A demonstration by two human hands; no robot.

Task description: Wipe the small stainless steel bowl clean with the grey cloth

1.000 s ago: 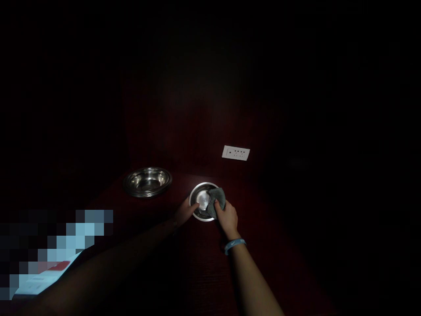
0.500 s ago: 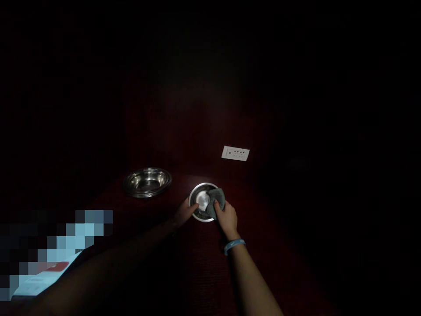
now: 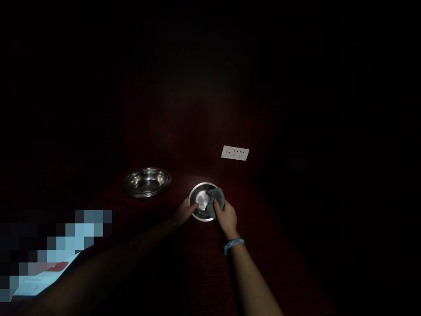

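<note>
A small shiny metal bowl (image 3: 202, 199) is in the middle of the view, its inside turned toward me. My left hand (image 3: 184, 212) grips its left rim, thumb over the edge and fingers hidden behind. At the right rim, my right hand (image 3: 226, 217) presses a grey-green cloth (image 3: 216, 202) against the bowl; the thumb lies on the cloth and the other fingers are mostly out of sight. A blue wristband (image 3: 234, 245) circles my right wrist.
Left of the bowl, a stack of wider metal dishes (image 3: 147, 182) stands on the dark red table (image 3: 204, 263). A white socket plate (image 3: 235, 152) is on the wall behind. At lower left is a bright, partly pixelated surface (image 3: 42, 281). Darkness hides the surroundings.
</note>
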